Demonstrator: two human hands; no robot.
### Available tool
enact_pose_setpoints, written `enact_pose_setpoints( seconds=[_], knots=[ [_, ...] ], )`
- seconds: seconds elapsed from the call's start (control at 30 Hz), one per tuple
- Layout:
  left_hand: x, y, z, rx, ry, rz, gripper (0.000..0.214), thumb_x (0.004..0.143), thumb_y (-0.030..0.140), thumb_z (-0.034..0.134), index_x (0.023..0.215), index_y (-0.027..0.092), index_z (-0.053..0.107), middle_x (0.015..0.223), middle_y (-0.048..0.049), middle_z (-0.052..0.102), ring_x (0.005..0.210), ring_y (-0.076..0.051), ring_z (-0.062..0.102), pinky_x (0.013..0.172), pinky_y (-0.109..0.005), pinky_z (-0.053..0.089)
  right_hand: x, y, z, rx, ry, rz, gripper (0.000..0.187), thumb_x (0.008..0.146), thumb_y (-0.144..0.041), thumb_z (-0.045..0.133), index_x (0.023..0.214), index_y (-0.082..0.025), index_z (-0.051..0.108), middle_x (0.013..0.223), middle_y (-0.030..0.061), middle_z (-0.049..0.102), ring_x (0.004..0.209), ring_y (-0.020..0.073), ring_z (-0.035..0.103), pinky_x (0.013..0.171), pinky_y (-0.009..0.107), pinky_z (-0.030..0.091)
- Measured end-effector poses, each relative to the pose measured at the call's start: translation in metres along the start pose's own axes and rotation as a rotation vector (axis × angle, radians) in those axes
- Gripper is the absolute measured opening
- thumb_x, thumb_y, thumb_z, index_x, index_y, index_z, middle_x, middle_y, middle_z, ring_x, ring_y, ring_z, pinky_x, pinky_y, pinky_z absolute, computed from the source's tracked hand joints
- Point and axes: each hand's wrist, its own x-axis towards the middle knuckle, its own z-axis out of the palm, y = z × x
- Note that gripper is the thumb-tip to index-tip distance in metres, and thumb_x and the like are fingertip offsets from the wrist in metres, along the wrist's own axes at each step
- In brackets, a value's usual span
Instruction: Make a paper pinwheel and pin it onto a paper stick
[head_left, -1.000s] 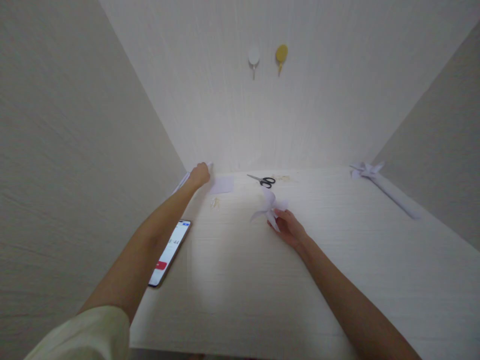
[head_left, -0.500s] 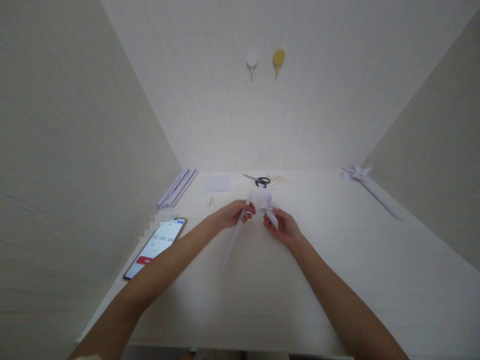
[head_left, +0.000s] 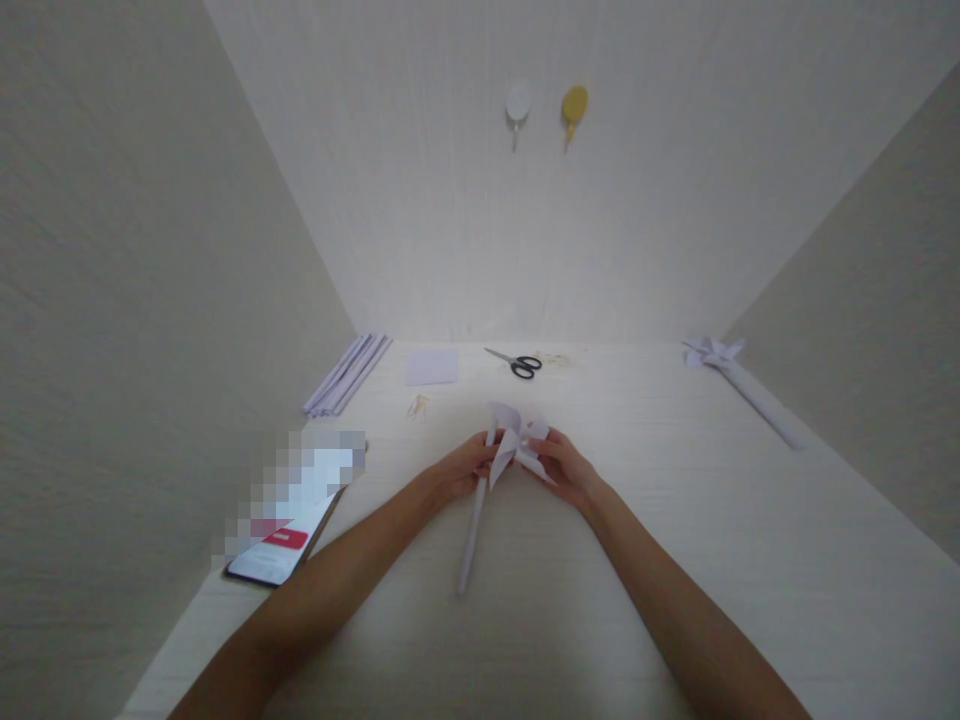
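A pale lilac paper pinwheel (head_left: 507, 455) is between my hands, its curled blades facing up. My left hand (head_left: 461, 467) is closed round the upper part of a rolled paper stick (head_left: 472, 535), just beside the blades; the stick slants down toward me. On the other side, my right hand (head_left: 570, 470) grips the pinwheel by its right-hand blades, with fingers near the centre. Whether the pinwheel is fixed to the stick cannot be seen, as fingers and blades cover that spot.
Scissors (head_left: 517, 363) lie behind my hands, near thin pale bits (head_left: 553, 359). Left are a paper square (head_left: 432, 367), a small heap of thin pieces (head_left: 418, 405), rolled paper sticks (head_left: 349, 376) and a phone (head_left: 259, 568). Another pinwheel (head_left: 757, 398) lies right. Two hooks (head_left: 574, 105) are on the wall.
Both hands have come down slightly toward me with the pinwheel and stick. The pinwheel has turned, so its blades now show spread out.
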Motion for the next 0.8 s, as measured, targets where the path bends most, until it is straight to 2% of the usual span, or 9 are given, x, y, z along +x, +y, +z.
enact_pose_setpoints(
  seconds=[0.2, 0.53, 0.8],
  knots=[
    [0.0005, -0.0017, -0.0011, -0.017, -0.021, -0.009, 0.024, 0.052, 0.021, 0.069, 0.066, 0.01, 0.053, 0.046, 0.0067, 0.04, 0.034, 0.001, 0.023, 0.031, -0.015, 0.01, 0.0005, 0.0026, 0.0003, -0.025, -0.015, -0.03, 0.022, 0.055, -0.015, 0.071, 0.074, -0.017, 0.059, 0.066, -0.0015, 0.064, 0.058, 0.0113, 0.058, 0.058, 0.022, 0.046],
    [0.0018, 0.0007, 0.0049, -0.033, 0.008, -0.022, 0.02, 0.058, 0.027, 0.062, 0.056, 0.013, 0.048, 0.042, 0.0058, 0.037, 0.034, -0.001, 0.027, 0.031, -0.016, 0.012, 0.0017, 0.0017, -0.0031, 0.013, 0.007, -0.055, 0.038, 0.053, -0.016, 0.072, 0.087, -0.021, 0.055, 0.073, -0.0019, 0.065, 0.062, 0.0112, 0.06, 0.057, 0.021, 0.047],
    [0.0028, -0.0023, 0.0043, 0.013, -0.008, 0.0, 0.016, 0.058, 0.023, 0.063, 0.059, 0.012, 0.051, 0.045, 0.0043, 0.044, 0.034, -0.001, 0.032, 0.031, -0.016, 0.014, 0.0014, 0.0027, -0.0003, 0.048, 0.041, -0.082, 0.042, 0.051, -0.012, 0.072, 0.088, -0.022, 0.055, 0.067, -0.0032, 0.065, 0.057, 0.0112, 0.059, 0.054, 0.021, 0.048]
  ],
)
